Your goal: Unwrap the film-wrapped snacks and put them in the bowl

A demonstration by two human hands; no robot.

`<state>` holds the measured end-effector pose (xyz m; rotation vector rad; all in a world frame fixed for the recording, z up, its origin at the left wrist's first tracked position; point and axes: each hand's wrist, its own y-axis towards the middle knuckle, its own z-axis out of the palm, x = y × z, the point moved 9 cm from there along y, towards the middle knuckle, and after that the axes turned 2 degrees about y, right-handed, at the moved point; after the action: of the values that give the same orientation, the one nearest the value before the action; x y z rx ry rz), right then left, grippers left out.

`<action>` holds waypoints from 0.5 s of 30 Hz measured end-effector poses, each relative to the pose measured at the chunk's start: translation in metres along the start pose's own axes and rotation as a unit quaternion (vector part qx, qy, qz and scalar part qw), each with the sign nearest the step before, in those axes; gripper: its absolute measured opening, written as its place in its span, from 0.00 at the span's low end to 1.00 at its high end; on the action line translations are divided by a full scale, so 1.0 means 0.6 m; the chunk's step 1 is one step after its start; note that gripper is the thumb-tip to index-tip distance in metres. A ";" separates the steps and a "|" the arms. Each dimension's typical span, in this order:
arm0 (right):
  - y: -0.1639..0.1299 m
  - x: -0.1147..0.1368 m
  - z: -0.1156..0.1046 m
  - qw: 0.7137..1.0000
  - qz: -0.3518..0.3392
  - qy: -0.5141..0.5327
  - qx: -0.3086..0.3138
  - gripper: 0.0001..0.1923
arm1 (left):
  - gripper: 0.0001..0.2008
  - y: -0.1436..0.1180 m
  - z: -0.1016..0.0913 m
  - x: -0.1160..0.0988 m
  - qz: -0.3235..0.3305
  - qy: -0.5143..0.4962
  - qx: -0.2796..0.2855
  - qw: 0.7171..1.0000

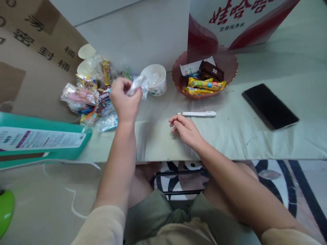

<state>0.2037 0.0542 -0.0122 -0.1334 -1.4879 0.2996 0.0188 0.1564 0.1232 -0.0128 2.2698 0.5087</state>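
A pile of snack packets (87, 98) lies at the counter's (255, 136) left, and just beside it the left hand (124, 98) is raised, its fingers pinching a crumpled clear wrapper (138, 85) in front of a white paper cup (155, 79). The right hand (186, 131) rests on the counter, fingers loosely curled and holding nothing, its fingertips near a white pen (199, 113); farther right are a reddish bowl of snacks (224, 64) and a black phone (269, 106).

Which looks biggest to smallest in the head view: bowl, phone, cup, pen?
1. Bowl.
2. Phone, close to the bowl in apparent size, so that order is unsure.
3. Cup.
4. Pen, long but very thin.
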 end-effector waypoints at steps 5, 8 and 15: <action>0.002 0.000 0.029 0.997 -0.011 -0.042 0.057 0.12 | 0.10 0.109 0.102 -0.088 0.029 0.186 0.074 0.979; -0.002 0.006 0.038 0.993 -0.022 -0.079 0.082 0.11 | 0.06 0.130 0.188 -0.063 -0.082 0.256 0.246 0.931; -0.013 0.014 0.052 0.988 0.004 -0.092 0.123 0.12 | 0.07 0.133 0.260 -0.035 -0.128 0.220 0.428 0.867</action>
<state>0.1742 0.0462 0.0004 0.0898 -1.6194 0.5099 0.1304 0.2832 0.0720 0.0200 2.6911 -0.7406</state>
